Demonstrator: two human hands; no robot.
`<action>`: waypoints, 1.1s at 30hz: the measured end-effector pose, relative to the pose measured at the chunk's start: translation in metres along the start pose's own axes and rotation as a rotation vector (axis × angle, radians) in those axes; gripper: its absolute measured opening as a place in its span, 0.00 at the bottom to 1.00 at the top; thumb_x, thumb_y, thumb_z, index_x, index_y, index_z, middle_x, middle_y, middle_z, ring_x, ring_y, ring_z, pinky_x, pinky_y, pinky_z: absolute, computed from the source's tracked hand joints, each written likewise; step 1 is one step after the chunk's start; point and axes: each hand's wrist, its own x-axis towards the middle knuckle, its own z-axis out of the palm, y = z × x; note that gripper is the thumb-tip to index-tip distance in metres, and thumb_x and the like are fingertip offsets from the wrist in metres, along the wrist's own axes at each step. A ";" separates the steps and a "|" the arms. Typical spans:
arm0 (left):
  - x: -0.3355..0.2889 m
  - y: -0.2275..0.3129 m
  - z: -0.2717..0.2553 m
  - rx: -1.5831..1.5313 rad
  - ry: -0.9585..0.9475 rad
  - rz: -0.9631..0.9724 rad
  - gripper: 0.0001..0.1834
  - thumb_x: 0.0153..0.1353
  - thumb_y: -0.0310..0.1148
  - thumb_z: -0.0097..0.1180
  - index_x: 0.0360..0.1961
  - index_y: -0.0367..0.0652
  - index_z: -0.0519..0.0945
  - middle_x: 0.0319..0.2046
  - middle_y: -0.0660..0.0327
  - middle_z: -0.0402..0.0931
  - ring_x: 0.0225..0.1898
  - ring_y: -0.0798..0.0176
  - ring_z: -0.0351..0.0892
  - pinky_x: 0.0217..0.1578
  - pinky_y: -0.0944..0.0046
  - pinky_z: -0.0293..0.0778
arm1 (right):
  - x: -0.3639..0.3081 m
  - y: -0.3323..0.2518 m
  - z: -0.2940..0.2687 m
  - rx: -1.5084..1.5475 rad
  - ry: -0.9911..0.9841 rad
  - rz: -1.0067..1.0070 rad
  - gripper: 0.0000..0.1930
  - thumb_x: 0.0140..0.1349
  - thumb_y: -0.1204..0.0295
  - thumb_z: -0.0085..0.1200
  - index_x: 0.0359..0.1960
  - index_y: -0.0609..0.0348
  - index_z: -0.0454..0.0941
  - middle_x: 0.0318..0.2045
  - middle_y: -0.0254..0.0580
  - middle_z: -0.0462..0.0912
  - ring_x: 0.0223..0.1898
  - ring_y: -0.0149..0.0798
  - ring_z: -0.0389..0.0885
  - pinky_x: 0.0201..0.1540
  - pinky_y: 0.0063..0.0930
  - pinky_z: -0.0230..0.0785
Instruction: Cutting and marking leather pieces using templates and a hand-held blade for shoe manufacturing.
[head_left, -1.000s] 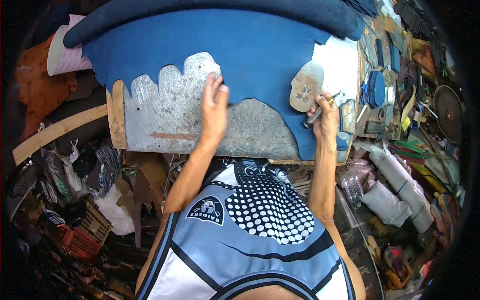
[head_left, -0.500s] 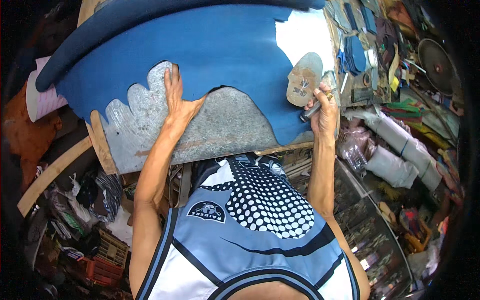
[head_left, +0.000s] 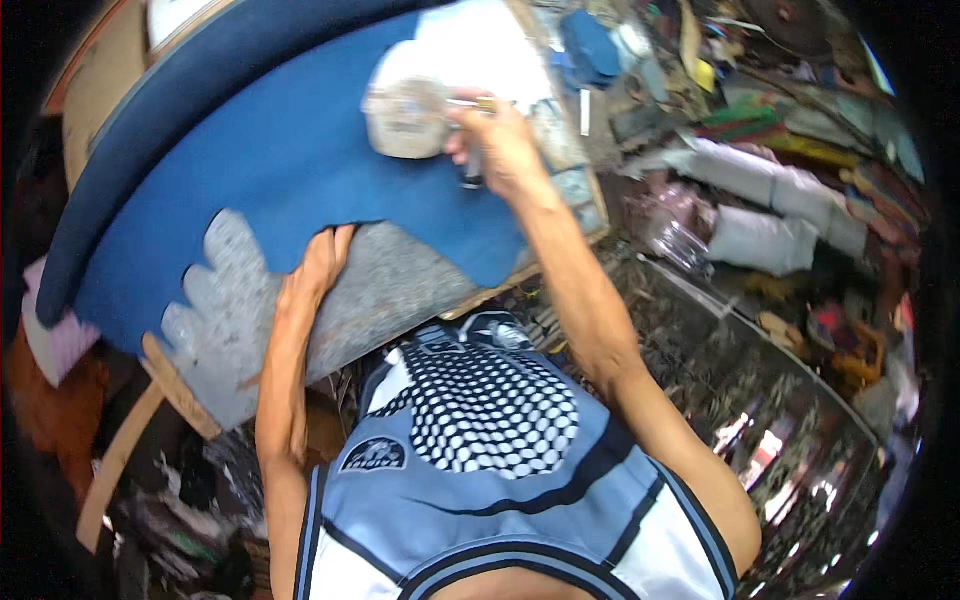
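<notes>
Tool (head_left: 472, 168) and template (head_left: 408, 110) are gripped in the right hand (head_left: 498, 138) near the right edge of the table (head_left: 395, 285). The sheet (head_left: 290, 165) is touched by the left hand (head_left: 318, 262); pinching is unclear.

Our left arm (head_left: 284, 390) reaches far, the left hand (head_left: 318, 262) leaning right from the wrist (head_left: 301, 290). Our right arm (head_left: 575, 270) slants far and left from a bent elbow (head_left: 618, 372), the right hand (head_left: 503, 145) farther out, its fingers (head_left: 458, 147) curled.

Sheet (head_left: 310, 155) spread across worktable (head_left: 480, 298), roll (head_left: 130, 140) behind it. Template (head_left: 405, 118) over sheet's right part, right hand (head_left: 500, 145) just right of it! Left hand (head_left: 318, 262) at sheet's near edge, plate (head_left: 400, 270) beneath. Bundles (head_left: 765, 240) right of worktable.
</notes>
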 end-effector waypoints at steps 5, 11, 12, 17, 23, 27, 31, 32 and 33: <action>-0.005 0.081 -0.030 -0.281 0.494 0.240 0.20 0.62 0.38 0.58 0.48 0.32 0.76 0.44 0.47 0.75 0.46 0.42 0.73 0.49 0.43 0.67 | -0.005 0.005 -0.055 -1.115 0.245 -0.593 0.23 0.60 0.71 0.57 0.56 0.68 0.74 0.52 0.56 0.80 0.47 0.54 0.82 0.51 0.43 0.74; 0.014 0.027 -0.039 -0.321 0.286 -0.412 0.24 0.61 0.46 0.58 0.43 0.31 0.80 0.50 0.45 0.75 0.51 0.42 0.72 0.56 0.46 0.63 | -0.039 -0.019 -0.120 -1.534 0.275 -0.220 0.31 0.59 0.59 0.63 0.60 0.64 0.72 0.57 0.58 0.77 0.58 0.55 0.76 0.61 0.43 0.68; 0.023 0.015 -0.038 -0.208 0.399 -0.367 0.25 0.61 0.49 0.58 0.41 0.33 0.81 0.51 0.46 0.75 0.52 0.41 0.72 0.57 0.44 0.63 | -0.040 -0.019 -0.124 -1.559 0.264 -0.180 0.31 0.59 0.59 0.63 0.60 0.64 0.72 0.58 0.58 0.76 0.58 0.56 0.76 0.61 0.43 0.68; 0.036 0.033 -0.033 0.058 0.505 -0.415 0.29 0.60 0.55 0.57 0.45 0.35 0.80 0.53 0.46 0.74 0.56 0.40 0.70 0.61 0.40 0.59 | -0.034 -0.014 -0.126 -1.589 0.237 -0.287 0.29 0.60 0.61 0.62 0.59 0.66 0.74 0.58 0.60 0.76 0.57 0.58 0.76 0.60 0.44 0.68; 0.012 0.072 -0.026 -0.202 0.424 0.035 0.37 0.62 0.53 0.56 0.62 0.34 0.69 0.57 0.44 0.71 0.64 0.39 0.64 0.69 0.41 0.52 | -0.042 -0.022 -0.121 -1.504 0.263 -0.288 0.31 0.59 0.61 0.63 0.61 0.66 0.73 0.55 0.61 0.78 0.56 0.58 0.78 0.58 0.43 0.69; -0.014 0.080 -0.034 -0.451 0.208 0.272 0.31 0.65 0.44 0.57 0.64 0.37 0.69 0.63 0.44 0.68 0.68 0.46 0.63 0.71 0.48 0.52 | -0.050 -0.023 -0.120 -1.499 0.326 -0.327 0.32 0.60 0.58 0.63 0.61 0.67 0.72 0.55 0.60 0.78 0.55 0.56 0.79 0.57 0.44 0.71; -0.021 0.081 -0.044 -0.925 0.254 0.048 0.13 0.63 0.32 0.60 0.45 0.36 0.83 0.42 0.48 0.84 0.46 0.48 0.84 0.53 0.51 0.76 | -0.070 -0.028 -0.106 -1.316 0.357 -0.292 0.35 0.58 0.55 0.64 0.61 0.67 0.72 0.50 0.61 0.79 0.52 0.54 0.80 0.56 0.44 0.73; -0.018 0.075 -0.054 -0.852 0.359 0.072 0.11 0.62 0.31 0.60 0.42 0.36 0.83 0.40 0.49 0.84 0.44 0.49 0.84 0.50 0.52 0.78 | -0.076 -0.028 -0.100 -1.312 0.367 -0.272 0.35 0.57 0.55 0.65 0.60 0.69 0.73 0.51 0.60 0.80 0.52 0.53 0.80 0.55 0.42 0.73; -0.014 0.064 -0.065 -0.780 0.460 0.097 0.09 0.62 0.29 0.60 0.40 0.36 0.84 0.39 0.49 0.85 0.42 0.49 0.85 0.48 0.53 0.79 | -0.082 -0.026 -0.101 -1.194 0.375 -0.241 0.34 0.58 0.56 0.64 0.60 0.68 0.73 0.50 0.59 0.80 0.52 0.52 0.80 0.55 0.42 0.73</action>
